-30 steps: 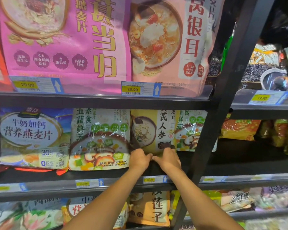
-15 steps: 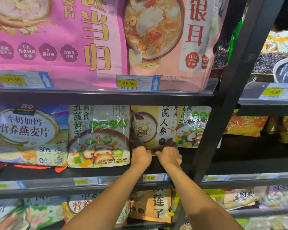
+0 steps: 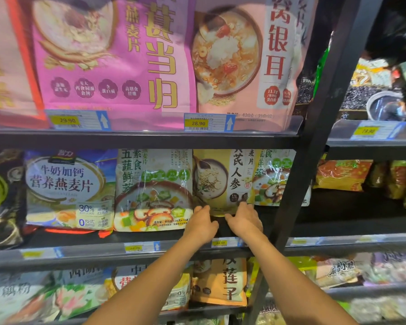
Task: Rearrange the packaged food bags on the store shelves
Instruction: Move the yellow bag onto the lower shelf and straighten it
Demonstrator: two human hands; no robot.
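Note:
A yellow oat bag (image 3: 220, 181) with a bowl picture stands upright on the middle shelf (image 3: 150, 250). My left hand (image 3: 203, 225) grips its lower left corner and my right hand (image 3: 244, 220) grips its lower right corner. To its left stands a pale vegetable-mushroom bag (image 3: 152, 191), touching it. Behind its right side a second vegetable-mushroom bag (image 3: 277, 181) is partly hidden by the yellow bag and by the black upright post (image 3: 314, 141).
A blue milk-oat bag (image 3: 68, 191) stands further left. Large pink bags (image 3: 117, 55) fill the upper shelf. An orange bag (image 3: 220, 282) and other bags lie on the lower shelf. Orange packets (image 3: 342, 174) sit in the right bay.
Both hands have stayed on the yellow bag's bottom edge and spread slightly apart. The bag sits a little more forward and upright. The camera has shifted slightly.

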